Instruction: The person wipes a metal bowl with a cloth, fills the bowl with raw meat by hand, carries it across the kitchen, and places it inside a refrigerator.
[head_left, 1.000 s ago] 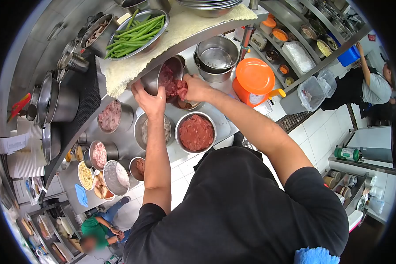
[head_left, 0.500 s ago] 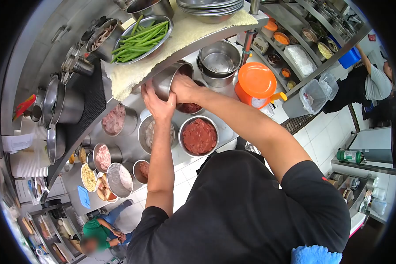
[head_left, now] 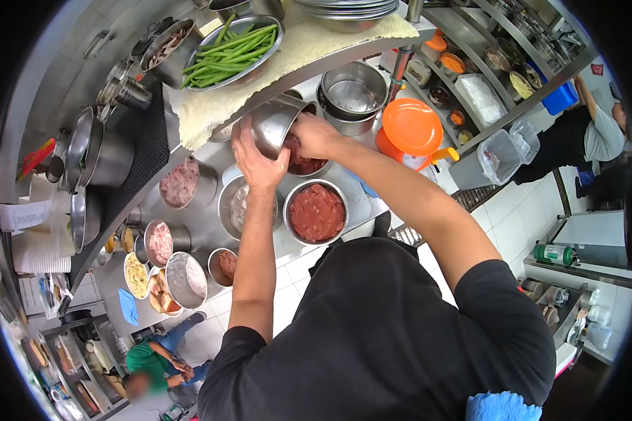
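My left hand (head_left: 258,163) grips the side of a steel bowl (head_left: 272,125), which is tipped over toward the right. My right hand (head_left: 314,137) is at the bowl's mouth, its fingers curled against dark red meat (head_left: 303,164). That meat lies in a container under the tilted bowl, partly hidden by my hand. Nearer my body stands a round steel bowl of red meat (head_left: 317,213). Beside it, behind my left forearm, is a pot with pale pieces (head_left: 240,209).
Green beans (head_left: 233,55) lie in a bowl on the raised shelf (head_left: 288,67). Stacked pots (head_left: 354,90) and an orange-lidded container (head_left: 411,128) stand right. Several meat containers, including a pot (head_left: 185,281), are left. Two other people are farther off.
Red meat has left the tilted bowl and now lies in the container below. The bowl is tipped further over, and my right hand has moved from inside it to its lower edge.
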Motion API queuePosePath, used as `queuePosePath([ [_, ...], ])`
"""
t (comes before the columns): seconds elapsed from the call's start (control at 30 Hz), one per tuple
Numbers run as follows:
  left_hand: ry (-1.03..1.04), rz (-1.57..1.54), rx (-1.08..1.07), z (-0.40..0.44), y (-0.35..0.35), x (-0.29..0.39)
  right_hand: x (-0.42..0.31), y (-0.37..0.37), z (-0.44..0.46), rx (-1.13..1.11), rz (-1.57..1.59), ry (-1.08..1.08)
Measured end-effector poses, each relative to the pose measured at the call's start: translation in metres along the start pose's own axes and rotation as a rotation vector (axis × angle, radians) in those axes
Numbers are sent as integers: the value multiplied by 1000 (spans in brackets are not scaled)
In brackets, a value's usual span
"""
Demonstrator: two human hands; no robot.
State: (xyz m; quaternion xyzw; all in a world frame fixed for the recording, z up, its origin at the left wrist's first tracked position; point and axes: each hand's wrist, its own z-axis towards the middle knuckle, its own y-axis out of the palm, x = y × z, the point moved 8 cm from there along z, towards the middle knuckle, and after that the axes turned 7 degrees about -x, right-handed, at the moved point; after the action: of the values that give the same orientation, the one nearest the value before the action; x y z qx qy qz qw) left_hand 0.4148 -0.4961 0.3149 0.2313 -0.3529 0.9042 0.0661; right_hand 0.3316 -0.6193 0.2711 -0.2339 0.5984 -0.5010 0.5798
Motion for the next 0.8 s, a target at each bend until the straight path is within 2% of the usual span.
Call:
queuePosePath([
  [0.1, 33, 50, -14, 2, -1, 1, 4, -7, -22, -189, -57, 130],
  [0.2, 58, 63, -25, 9, -2, 2, 13, 5, -27, -267, -251, 123],
  [0.3, 74, 58, -50, 15, -3, 0, 9, 5, -29, -274, -321, 67],
  [0.4, 87, 72, -68, 16, -2, 1, 13, 14, -19, -325, -354, 182],
  [0.5, 82, 72, -44, 15, -1, -1, 11, 11, -10, -150, -397, 288],
  [0.6, 50, 47, -1, 15, -3, -2, 10, 22, -5, -269, -294, 306],
  [0.73, -4, 37, -19, 18, -4, -5, 28, 64, -5, -294, -270, 340],
  [0.8, 20, 88, 39, 19, -7, -6, 30, 74, -2, -345, -278, 338],
])
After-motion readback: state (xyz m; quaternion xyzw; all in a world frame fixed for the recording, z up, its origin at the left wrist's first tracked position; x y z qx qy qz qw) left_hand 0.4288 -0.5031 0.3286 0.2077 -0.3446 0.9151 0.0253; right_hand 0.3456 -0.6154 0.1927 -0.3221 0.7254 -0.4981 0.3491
